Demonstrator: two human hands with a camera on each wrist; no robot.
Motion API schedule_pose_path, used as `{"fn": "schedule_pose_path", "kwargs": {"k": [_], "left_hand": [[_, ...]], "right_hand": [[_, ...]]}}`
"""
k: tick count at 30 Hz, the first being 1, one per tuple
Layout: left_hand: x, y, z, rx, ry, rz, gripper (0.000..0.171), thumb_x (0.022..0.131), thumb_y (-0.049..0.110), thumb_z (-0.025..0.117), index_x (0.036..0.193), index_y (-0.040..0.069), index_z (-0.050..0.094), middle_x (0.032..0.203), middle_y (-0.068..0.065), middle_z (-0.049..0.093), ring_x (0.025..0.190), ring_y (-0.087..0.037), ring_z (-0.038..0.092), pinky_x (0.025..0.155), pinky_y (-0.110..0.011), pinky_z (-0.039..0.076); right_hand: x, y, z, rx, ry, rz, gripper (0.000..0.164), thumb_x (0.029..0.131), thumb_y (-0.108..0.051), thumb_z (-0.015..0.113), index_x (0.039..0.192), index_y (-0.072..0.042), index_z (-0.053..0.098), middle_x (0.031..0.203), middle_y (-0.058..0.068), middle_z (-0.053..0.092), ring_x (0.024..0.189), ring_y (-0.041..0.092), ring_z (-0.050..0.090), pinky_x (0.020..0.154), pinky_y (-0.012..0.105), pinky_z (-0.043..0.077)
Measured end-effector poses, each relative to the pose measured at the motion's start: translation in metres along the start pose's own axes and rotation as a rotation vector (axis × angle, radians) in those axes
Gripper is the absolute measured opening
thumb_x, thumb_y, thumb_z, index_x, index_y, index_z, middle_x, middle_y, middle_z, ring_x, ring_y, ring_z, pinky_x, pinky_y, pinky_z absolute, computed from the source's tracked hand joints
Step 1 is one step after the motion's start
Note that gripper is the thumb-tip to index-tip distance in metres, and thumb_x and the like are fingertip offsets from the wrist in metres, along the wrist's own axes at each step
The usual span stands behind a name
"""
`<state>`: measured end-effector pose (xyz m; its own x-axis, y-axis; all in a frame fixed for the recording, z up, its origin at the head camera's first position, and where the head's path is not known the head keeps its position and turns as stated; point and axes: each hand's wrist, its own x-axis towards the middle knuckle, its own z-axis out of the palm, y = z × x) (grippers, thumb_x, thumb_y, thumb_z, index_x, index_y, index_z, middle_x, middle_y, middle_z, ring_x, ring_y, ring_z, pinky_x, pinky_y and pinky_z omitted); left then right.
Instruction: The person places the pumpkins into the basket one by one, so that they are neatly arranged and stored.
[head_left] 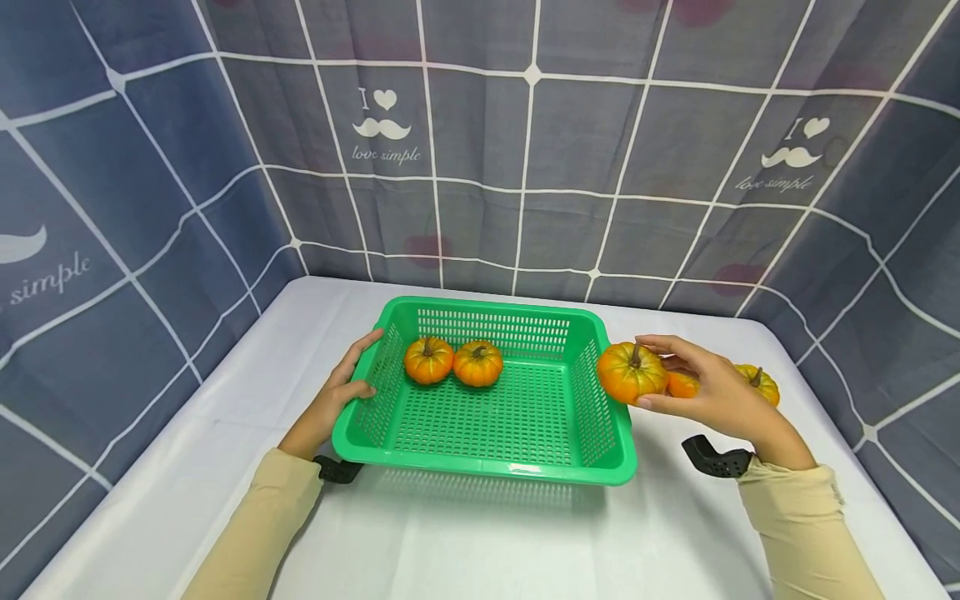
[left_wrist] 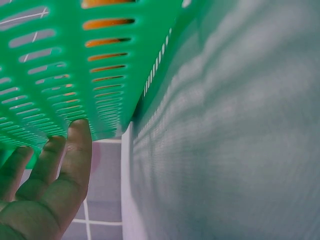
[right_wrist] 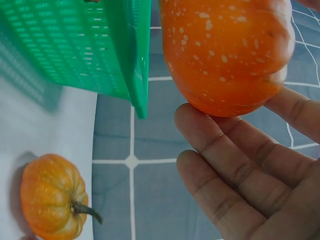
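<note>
My left hand [head_left: 337, 392] grips the left rim of a green perforated plastic basket [head_left: 487, 477], thumb on the inner side and fingers outside. Two small orange pumpkins sit side by side in its back left part, a left one [head_left: 428, 361] and a right one [head_left: 478, 364]. With thumb and fingers, my right hand [head_left: 708, 392] holds another small pumpkin [head_left: 632, 372] by its sides at the basket's right rim. In the right wrist view this held pumpkin [right_wrist: 227, 55] has a pale-speckled orange skin and is off the table, beside the basket wall.
Beyond my right hand lie more pumpkins on the white-covered table [head_left: 480, 542]: one orange pumpkin [head_left: 683, 384] mostly hidden by the hand, and a yellow-orange one [head_left: 763, 385] at the right. A grey checked curtain [head_left: 480, 167] surrounds the table's back and sides.
</note>
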<state>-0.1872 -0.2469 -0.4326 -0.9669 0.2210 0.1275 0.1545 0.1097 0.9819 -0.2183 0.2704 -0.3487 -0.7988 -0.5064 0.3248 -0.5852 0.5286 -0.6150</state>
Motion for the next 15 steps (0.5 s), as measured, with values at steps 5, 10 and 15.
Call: {"fn": "schedule_pose_path", "kwargs": {"k": [5,10,15], "left_hand": [[0.001,-0.001,0.0,-0.009,-0.001,0.0,0.093,0.088,-0.002,0.044,0.175,0.012,0.013,0.178,-0.024,0.007,0.138,-0.046,0.036,0.088,-0.03,0.054],[0.001,-0.001,0.0,-0.01,-0.001,-0.003,0.093,0.088,-0.002,0.044,0.175,0.012,0.014,0.178,-0.024,0.007,0.137,-0.046,0.037,0.088,-0.031,0.055],[0.0,-0.001,0.0,0.001,0.0,0.003,0.093,0.088,-0.002,0.044,0.175,0.012,0.013,0.179,-0.024,0.007,0.139,-0.046,0.036,0.088,-0.031,0.054]], "right_hand": [[0.004,-0.003,0.003,-0.004,-0.011,-0.008,0.071,0.084,-0.009,0.092,0.148,-0.002,0.062,0.147,0.016,0.064,0.113,-0.004,0.059,0.1,0.007,0.041],[0.008,-0.006,0.006,0.001,-0.022,-0.012,0.07,0.085,-0.009,0.091,0.148,-0.003,0.062,0.148,0.015,0.064,0.114,-0.003,0.059,0.1,0.008,0.042],[0.014,-0.012,0.008,-0.018,-0.032,-0.007,0.069,0.085,-0.013,0.092,0.147,-0.005,0.063,0.146,0.012,0.066,0.113,0.004,0.062,0.098,0.012,0.047]]}}
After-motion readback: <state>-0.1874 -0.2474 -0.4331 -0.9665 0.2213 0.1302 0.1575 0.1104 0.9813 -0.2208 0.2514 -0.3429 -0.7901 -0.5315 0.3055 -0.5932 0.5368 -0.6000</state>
